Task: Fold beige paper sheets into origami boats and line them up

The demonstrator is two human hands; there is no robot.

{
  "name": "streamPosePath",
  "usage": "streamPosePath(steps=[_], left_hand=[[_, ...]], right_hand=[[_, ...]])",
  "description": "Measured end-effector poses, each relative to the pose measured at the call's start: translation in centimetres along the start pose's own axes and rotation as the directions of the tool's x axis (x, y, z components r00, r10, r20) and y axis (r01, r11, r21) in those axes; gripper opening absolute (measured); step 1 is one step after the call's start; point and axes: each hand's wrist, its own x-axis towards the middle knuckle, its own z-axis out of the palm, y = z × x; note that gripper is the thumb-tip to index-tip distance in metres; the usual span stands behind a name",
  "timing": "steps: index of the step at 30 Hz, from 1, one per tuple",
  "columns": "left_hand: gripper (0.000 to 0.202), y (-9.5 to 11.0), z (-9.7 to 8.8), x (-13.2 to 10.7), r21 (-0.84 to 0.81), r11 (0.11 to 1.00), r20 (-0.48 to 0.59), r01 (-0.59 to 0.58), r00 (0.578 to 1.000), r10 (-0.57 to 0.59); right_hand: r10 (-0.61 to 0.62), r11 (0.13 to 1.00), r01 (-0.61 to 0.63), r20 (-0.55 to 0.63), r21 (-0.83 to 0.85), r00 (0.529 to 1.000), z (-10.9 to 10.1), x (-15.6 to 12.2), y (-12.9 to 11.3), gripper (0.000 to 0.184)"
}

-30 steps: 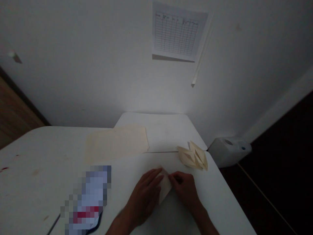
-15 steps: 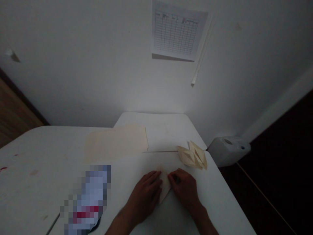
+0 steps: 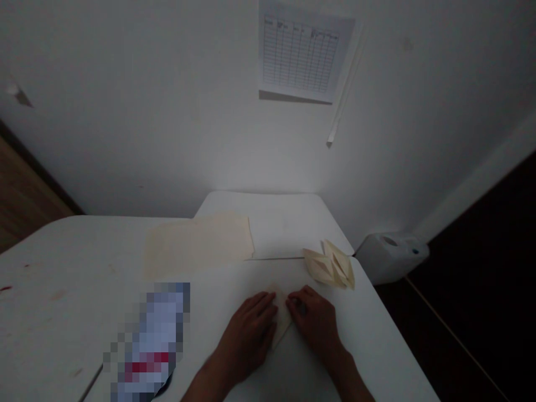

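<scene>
A small piece of folded cream paper [image 3: 282, 319] lies on the white table between my hands, its lower corner pointing toward me. My left hand [image 3: 251, 324] covers the left part of the paper, its fingers close together and pressing it against the table. At the right edge, my right hand [image 3: 314, 318] pinches the paper between thumb and curled fingers. Much of the paper is hidden beneath my left hand. Just beyond my right hand sit folded cream paper shapes [image 3: 330, 265] with pointed ends, side by side.
Flat cream paper [image 3: 201, 245] lies at the back left on the white table [image 3: 62, 324]. A blurred-out object [image 3: 154, 335] is left of my arm. A white plastic container [image 3: 387, 257] stands beyond the right edge. A printed chart [image 3: 299, 56] hangs on the wall.
My right hand has shifted very slightly up and left along the paper's edge. My left hand and the other things look the same.
</scene>
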Motion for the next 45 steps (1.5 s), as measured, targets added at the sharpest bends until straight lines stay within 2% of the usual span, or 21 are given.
streamPosePath(steps=[5,9,14,19,25,37,45], left_hand=[[0.047,0.3,-0.2,0.2,0.029,0.998,0.096,0.053,0.994,-0.056],[0.056,0.6,-0.1,0.4,0.035,0.993,0.166,0.114,0.979,-0.118],[0.066,0.9,-0.2,0.6,0.028,0.988,0.194,0.149,0.969,-0.151],[0.067,1.0,-0.1,0.7,0.024,0.984,0.209,0.179,0.961,-0.180],[0.062,0.9,-0.4,0.7,0.032,0.986,0.216,0.165,0.962,-0.168],[0.054,0.7,0.0,0.4,0.054,0.986,0.202,0.161,0.965,-0.168],[0.051,0.8,-0.1,0.6,0.061,0.984,0.195,0.165,0.965,-0.174]], right_hand=[[-0.080,0.992,0.087,0.085,-0.091,0.993,0.2,-0.2,0.0,0.024],[-0.097,0.976,0.124,0.151,-0.177,0.984,0.1,-0.2,-0.4,0.027],[-0.101,0.943,0.166,0.226,-0.290,0.969,-0.2,0.1,-1.2,0.044],[-0.088,0.903,0.192,0.274,-0.384,0.958,-0.1,0.6,-1.7,0.045],[-0.097,0.879,0.204,0.258,-0.431,0.961,-0.2,-0.1,-1.1,0.041],[-0.078,0.906,0.169,0.239,-0.388,0.968,-1.2,-3.4,1.5,0.043],[-0.120,0.909,0.185,0.191,-0.373,0.974,-1.4,-4.6,2.2,0.043]])
